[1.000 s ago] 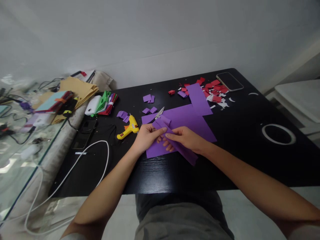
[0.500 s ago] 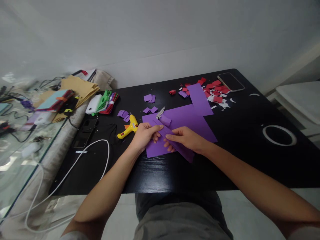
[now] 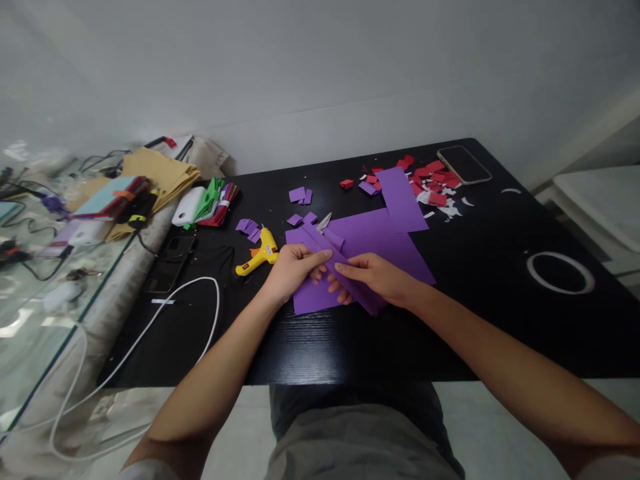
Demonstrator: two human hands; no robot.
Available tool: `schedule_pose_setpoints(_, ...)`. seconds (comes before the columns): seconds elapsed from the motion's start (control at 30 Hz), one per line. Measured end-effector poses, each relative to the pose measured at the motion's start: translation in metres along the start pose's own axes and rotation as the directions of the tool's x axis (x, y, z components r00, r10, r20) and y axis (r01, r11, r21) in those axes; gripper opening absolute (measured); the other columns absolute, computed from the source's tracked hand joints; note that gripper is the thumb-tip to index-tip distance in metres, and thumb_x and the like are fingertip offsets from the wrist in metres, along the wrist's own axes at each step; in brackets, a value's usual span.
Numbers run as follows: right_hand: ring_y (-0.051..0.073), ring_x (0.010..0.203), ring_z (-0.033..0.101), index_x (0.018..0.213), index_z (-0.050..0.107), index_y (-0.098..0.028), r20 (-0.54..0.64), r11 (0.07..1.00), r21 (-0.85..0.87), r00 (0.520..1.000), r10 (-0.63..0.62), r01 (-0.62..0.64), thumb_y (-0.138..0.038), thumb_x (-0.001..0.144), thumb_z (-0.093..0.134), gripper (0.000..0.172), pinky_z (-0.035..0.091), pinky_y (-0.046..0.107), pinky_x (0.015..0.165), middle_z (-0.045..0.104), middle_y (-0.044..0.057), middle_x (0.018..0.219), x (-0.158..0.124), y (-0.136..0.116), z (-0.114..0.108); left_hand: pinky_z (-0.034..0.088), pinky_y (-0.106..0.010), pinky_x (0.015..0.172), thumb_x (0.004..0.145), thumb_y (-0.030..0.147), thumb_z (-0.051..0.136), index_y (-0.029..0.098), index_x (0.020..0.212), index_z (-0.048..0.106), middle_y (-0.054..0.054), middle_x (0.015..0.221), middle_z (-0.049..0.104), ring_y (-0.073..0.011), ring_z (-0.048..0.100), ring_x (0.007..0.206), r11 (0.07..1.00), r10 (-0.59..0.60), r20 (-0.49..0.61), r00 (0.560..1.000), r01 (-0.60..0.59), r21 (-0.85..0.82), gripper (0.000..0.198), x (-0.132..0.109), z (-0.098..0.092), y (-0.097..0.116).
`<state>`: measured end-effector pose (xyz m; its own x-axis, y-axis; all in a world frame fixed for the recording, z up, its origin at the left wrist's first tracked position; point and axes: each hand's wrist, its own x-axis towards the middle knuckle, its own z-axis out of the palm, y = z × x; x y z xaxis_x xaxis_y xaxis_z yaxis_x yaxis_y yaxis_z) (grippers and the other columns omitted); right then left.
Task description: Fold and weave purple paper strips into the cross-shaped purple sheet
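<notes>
A folded purple paper strip [image 3: 358, 291] slants between my hands, above a large purple sheet [image 3: 400, 250] on the black table. My left hand [image 3: 299, 268] pinches the strip near its upper part, thumb on top. Lower down, my right hand [image 3: 367, 275] grips the same strip between thumb and fingers. Scissors [image 3: 325, 222] lie just beyond the strip, partly hidden by purple paper. A yellow glue gun [image 3: 261, 253] rests left of my left hand. Another purple piece [image 3: 401, 199] overlaps the sheet's far edge.
Red and white scraps [image 3: 434, 183] lie near a phone [image 3: 464, 165] at the back right. A white ring [image 3: 560, 272] sits at right. White cable [image 3: 216, 313], dark phone [image 3: 171, 265] and colored bundles [image 3: 216, 203] are at left. Small purple pieces [image 3: 249, 229] lie beyond the glue gun.
The strip's upper end now reaches farther toward the scissors, and its lower end looks narrower, pressed more closely together. Both hands keep their hold, nearly in the same place.
</notes>
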<state>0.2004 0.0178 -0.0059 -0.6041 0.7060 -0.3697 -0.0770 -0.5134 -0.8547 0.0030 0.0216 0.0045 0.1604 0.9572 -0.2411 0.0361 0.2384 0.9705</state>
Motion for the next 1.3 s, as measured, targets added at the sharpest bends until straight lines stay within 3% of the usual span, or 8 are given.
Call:
schedule_pose_setpoints(0.13, 0.012, 0.059, 0.068, 0.089, 0.077, -0.011, 0.037, 0.999, 0.033, 0.999, 0.016, -0.017, -0.048, 0.085, 0.079, 0.038, 0.059, 0.027, 0.059, 0.078, 0.009, 0.084, -0.0004, 0.0001, -0.0028, 0.045, -0.021, 0.046, 0.07, 0.05, 0.086, 0.013, 0.058, 0.068, -0.003, 0.05, 0.065, -0.0089, 0.055, 0.042, 1.0, 0.001, -0.001, 1.0, -0.001, -0.031, 0.043, -0.0002, -0.002, 0.0014)
schedule_pose_setpoints(0.33, 0.011, 0.057, 0.065, 0.084, 0.078, -0.011, 0.065, 1.0, -0.029, 0.998, 0.0, 0.002, -0.054, 0.08, 0.082, 0.043, 0.055, 0.025, 0.056, 0.077, 0.007, 0.079, -0.0006, 0.0002, -0.0041, 0.047, -0.021, 0.049, 0.075, 0.049, 0.084, 0.013, 0.06, 0.074, -0.005, 0.054, 0.068, -0.009, 0.057, 0.045, 0.997, 0.018, 0.144, 0.989, -0.029, 0.077, 0.04, -0.0015, -0.0028, 0.0005)
schedule_pose_setpoints(0.7, 0.011, 0.056, 0.064, 0.087, 0.079, -0.012, 0.021, 0.996, -0.087, 0.999, -0.026, 0.028, -0.052, 0.076, 0.084, 0.042, 0.053, 0.025, 0.054, 0.078, 0.007, 0.08, 0.001, 0.0025, -0.0033, 0.05, -0.022, 0.049, 0.07, 0.046, 0.088, 0.013, 0.059, 0.074, -0.005, 0.053, 0.069, -0.0098, 0.057, 0.044, 0.992, 0.019, 0.136, 0.99, -0.035, 0.117, 0.037, -0.0016, -0.0038, 0.0068)
schedule_pose_setpoints(0.97, 0.011, 0.056, 0.064, 0.085, 0.079, -0.012, -0.031, 0.99, -0.138, 0.999, -0.043, 0.038, -0.053, 0.075, 0.084, 0.043, 0.053, 0.026, 0.054, 0.077, 0.007, 0.079, 0.0, 0.0017, 0.0006, 0.051, -0.023, 0.051, 0.077, 0.047, 0.082, 0.012, 0.062, 0.075, -0.007, 0.055, 0.07, -0.0127, 0.062, 0.048, 0.973, 0.061, 0.139, 0.988, -0.09, 0.214, 0.038, -0.0002, -0.007, 0.0037)
schedule_pose_setpoints(1.17, 0.01, 0.055, 0.059, 0.08, 0.078, -0.013, -0.01, 0.99, -0.143, 1.0, -0.012, 0.011, -0.056, 0.082, 0.077, 0.043, 0.048, 0.025, 0.057, 0.07, 0.003, 0.064, -0.0027, -0.0024, -0.0019, 0.047, -0.022, 0.05, 0.082, 0.047, 0.078, 0.014, 0.061, 0.073, -0.006, 0.055, 0.07, -0.0125, 0.061, 0.048, 0.92, 0.156, 0.114, 0.981, -0.186, 0.344, 0.04, -0.0021, -0.0071, 0.0043)
schedule_pose_setpoints(1.3, 0.009, 0.055, 0.056, 0.078, 0.078, -0.013, 0.004, 0.991, -0.136, 1.0, 0.004, -0.003, -0.056, 0.08, 0.079, 0.043, 0.045, 0.024, 0.057, 0.065, 0.0, 0.06, -0.0045, -0.0055, -0.0045, 0.043, -0.021, 0.046, 0.084, 0.049, 0.076, 0.013, 0.058, 0.071, -0.004, 0.05, 0.066, -0.0101, 0.055, 0.042, 0.924, 0.131, 0.096, 0.987, -0.157, 0.349, 0.044, -0.002, -0.0067, 0.0042)
